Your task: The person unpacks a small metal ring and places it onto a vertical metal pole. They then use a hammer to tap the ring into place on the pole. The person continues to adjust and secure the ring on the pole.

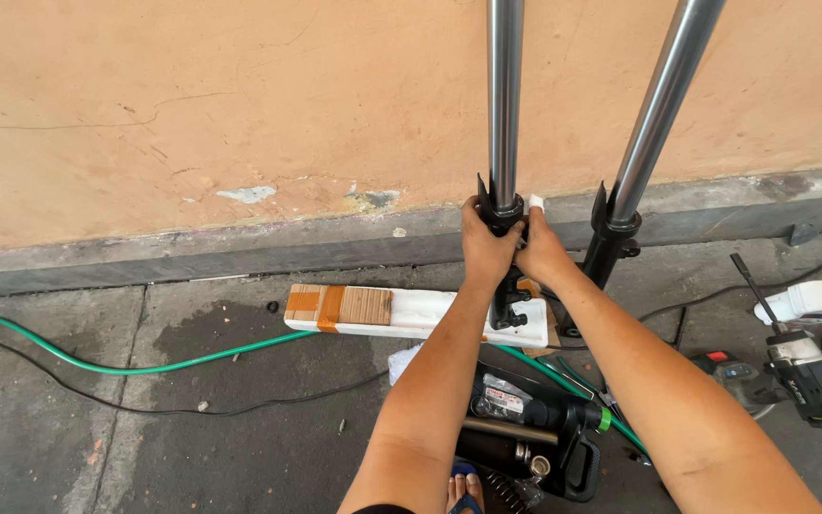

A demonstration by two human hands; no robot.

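Nearest: black bottle jack [525, 433] lying on the concrete floor [68, 419], cordless driver [811, 376] off to the right. Green hose [126, 360] runs under a white foam block [401, 314]. Front fork leg [504, 143] stands upright on that block. Left hand [487, 249] and right hand [542, 249] both wrapped tight round its black seal collar, touching each other. Second fork leg [654, 114] leans on the wall [192, 105] just beside. Looks like seal/dust-cap work at the collar; next move needs a square, even push with the tube kept vertical.
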